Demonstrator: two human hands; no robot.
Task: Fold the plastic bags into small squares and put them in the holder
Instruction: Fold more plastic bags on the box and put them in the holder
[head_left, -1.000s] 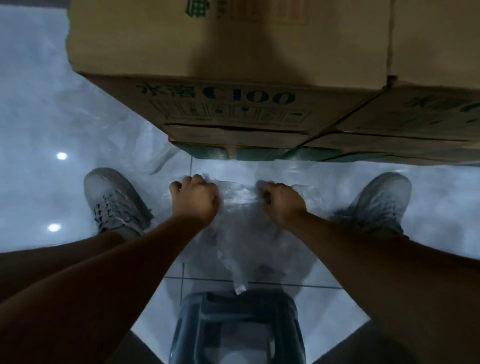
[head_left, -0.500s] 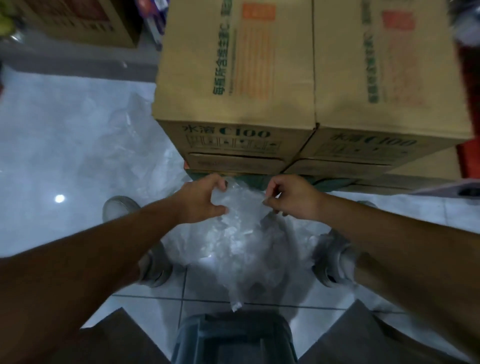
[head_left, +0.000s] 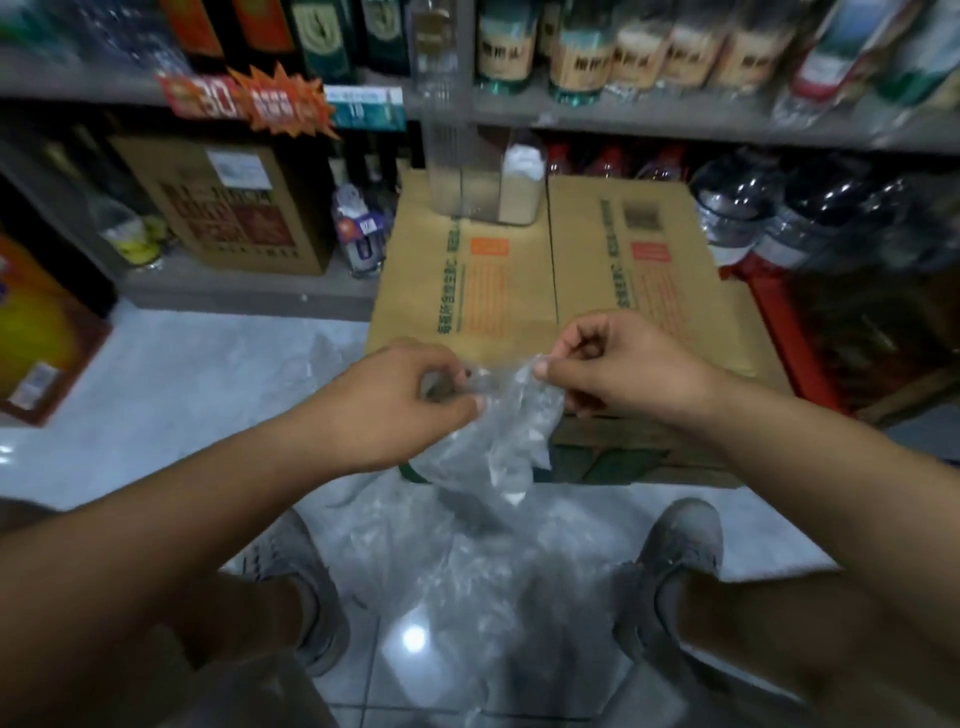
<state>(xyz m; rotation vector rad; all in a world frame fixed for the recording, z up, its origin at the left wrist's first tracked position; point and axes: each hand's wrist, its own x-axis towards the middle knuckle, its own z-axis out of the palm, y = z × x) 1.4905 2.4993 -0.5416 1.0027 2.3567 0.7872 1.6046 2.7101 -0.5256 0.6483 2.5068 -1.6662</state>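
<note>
- The bag (head_left: 506, 431) was held up at the centre of the frame, in front of the boxes (head_left: 467, 291). Its crumpled clear body was left hanging below the two hands.
- The left hand (head_left: 395, 400) was seen just left of centre with its back turned to the camera. Its fingers were curled, and the bag's top edge was pinched between thumb and fingertips.
- The right hand (head_left: 618, 364) was held slightly higher, just right of centre. The bag's upper corner was nipped between thumb and forefinger, and the other fingers were tucked toward the palm.
- Both forearms were stretched from the lower corners of the frame toward its centre.
- More clear plastic (head_left: 467, 571) was spread on the floor (head_left: 182, 374) at lower centre, between two grey shoes (head_left: 680, 551).
- A clear container (head_left: 488, 192) was set on the boxes at upper centre, under a shelf (head_left: 623, 117) of bottles (head_left: 571, 47).
</note>
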